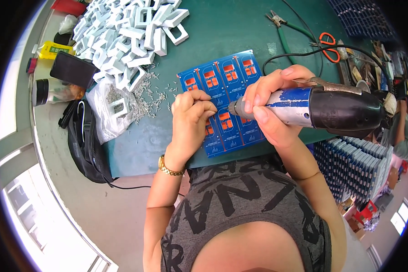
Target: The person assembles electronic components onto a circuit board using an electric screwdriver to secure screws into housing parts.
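My right hand [276, 106] is wrapped round a power screwdriver [290, 108] with a silver, blue and black body. Its nose points left, over a blue circuit board panel [233, 97] with orange cutouts, which lies flat on the green table. Closed in a pinch, my left hand [190, 118] rests at the panel's left part, close to the screwdriver's nose. Whatever its fingers hold, if anything, is too small or hidden. The tip of the screwdriver is hard to make out between the two hands.
White rectangular frames [127, 36] are heaped at the far left, beside loose screws [147, 95] and a plastic bag [106, 109]. Pliers [281, 31] and orange-handled scissors [328, 47] lie far right, near a black cable [303, 53]. Stacked boards [353, 167] stand at right.
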A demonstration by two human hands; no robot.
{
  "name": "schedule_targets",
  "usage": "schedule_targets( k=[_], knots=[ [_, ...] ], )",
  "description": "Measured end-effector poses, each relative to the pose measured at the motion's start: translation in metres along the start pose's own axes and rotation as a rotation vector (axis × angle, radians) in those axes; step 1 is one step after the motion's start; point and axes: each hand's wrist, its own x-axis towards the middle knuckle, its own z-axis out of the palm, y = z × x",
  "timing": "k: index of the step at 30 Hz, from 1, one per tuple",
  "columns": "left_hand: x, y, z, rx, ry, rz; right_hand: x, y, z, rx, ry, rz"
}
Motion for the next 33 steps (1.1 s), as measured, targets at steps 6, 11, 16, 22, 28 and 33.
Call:
schedule_targets(
  k=[6, 11, 16, 22, 28, 33],
  knots=[
    [0.000, -0.001, 0.003, -0.019, 0.043, -0.026, 0.000, -0.004, -0.004, -0.093, -0.050, 0.053],
    [-0.001, -0.005, -0.001, -0.056, 0.030, -0.014, 0.001, -0.006, -0.004, -0.102, -0.058, 0.049],
    [0.002, -0.002, -0.004, -0.039, 0.007, -0.012, -0.002, -0.004, -0.005, -0.079, -0.049, 0.025],
    [0.002, -0.002, -0.010, -0.051, -0.043, -0.019, -0.003, -0.005, -0.006, -0.126, -0.067, 0.021],
    [0.001, -0.005, -0.007, -0.085, -0.007, 0.004, -0.003, -0.006, -0.003, -0.109, -0.061, 0.047],
    [0.002, 0.002, -0.005, 0.041, 0.005, 0.057, -0.002, -0.004, -0.001, -0.124, -0.084, 0.046]
  ],
)
